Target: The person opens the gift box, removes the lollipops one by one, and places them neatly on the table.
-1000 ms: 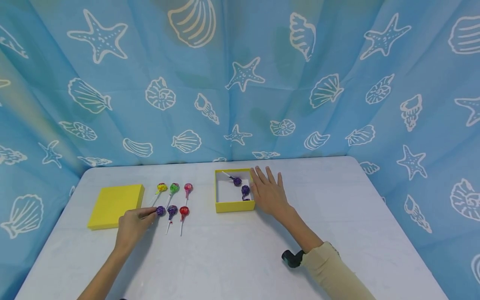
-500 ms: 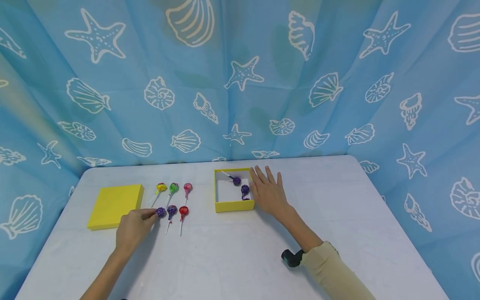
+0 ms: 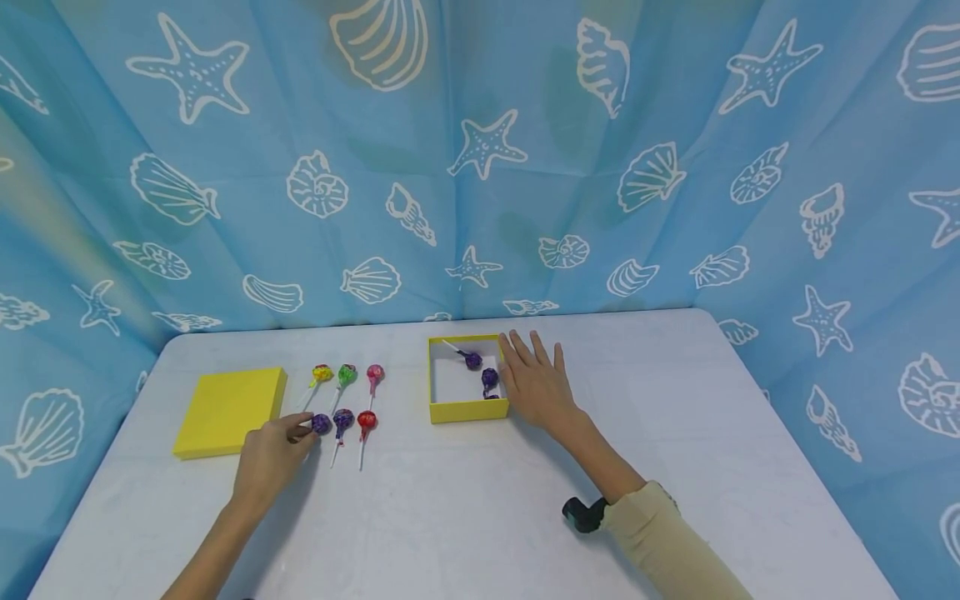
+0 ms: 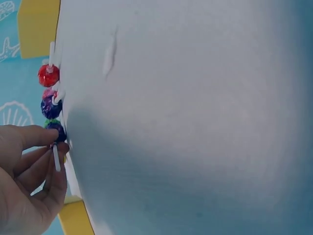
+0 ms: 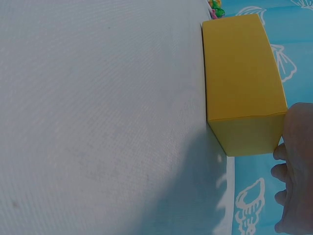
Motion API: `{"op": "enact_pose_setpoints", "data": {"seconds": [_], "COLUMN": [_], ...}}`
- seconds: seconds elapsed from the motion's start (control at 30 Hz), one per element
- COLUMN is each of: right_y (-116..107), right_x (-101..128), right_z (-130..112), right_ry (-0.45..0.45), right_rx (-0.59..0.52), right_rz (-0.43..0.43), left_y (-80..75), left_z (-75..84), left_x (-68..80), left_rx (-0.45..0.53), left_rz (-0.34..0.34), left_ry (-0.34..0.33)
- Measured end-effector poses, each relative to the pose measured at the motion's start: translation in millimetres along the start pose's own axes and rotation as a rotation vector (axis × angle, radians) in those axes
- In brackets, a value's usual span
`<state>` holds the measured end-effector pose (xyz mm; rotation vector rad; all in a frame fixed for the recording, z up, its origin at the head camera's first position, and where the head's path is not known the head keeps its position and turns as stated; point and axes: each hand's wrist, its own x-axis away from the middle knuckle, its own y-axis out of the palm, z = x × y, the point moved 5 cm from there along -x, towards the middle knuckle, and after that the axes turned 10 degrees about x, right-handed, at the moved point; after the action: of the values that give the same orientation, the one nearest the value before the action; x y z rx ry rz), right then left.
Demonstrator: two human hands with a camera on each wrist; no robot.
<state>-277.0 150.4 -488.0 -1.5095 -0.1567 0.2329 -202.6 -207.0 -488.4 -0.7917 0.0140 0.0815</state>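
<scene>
My left hand pinches the stick of a purple lollipop that lies at the left end of the front row on the table; the wrist view shows the fingers curled round its white stick beside the purple head. Beside it lie another purple lollipop and a red one. Behind them are a yellow, a green and a pink lollipop. My right hand rests flat against the right side of an open yellow box holding purple lollipops.
A yellow lid lies flat at the left of the white table. A blue curtain with shells and starfish closes off the back and both sides. A dark wrist camera sits on my right forearm.
The left hand's fingers have closed a little more on the purple lollipop's stick. The right hand and the box have not moved.
</scene>
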Motion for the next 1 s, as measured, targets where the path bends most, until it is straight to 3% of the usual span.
{"op": "enact_pose_setpoints", "data": {"seconds": [0.7, 1.0], "right_y": [-1.8, -0.6], "right_x": [-0.5, 0.1], "right_z": [0.5, 0.0], "right_ry": [-0.007, -0.005], "right_rx": [0.0, -0.004], "right_rz": [0.004, -0.01], "left_y": [6.2, -1.6], "left_z": [-2.8, -3.1], "left_x": [-7.0, -7.2], "left_rx": [0.026, 0.049], "left_rz": [-0.028, 0.014], "left_ry": [-0.041, -0.042]}}
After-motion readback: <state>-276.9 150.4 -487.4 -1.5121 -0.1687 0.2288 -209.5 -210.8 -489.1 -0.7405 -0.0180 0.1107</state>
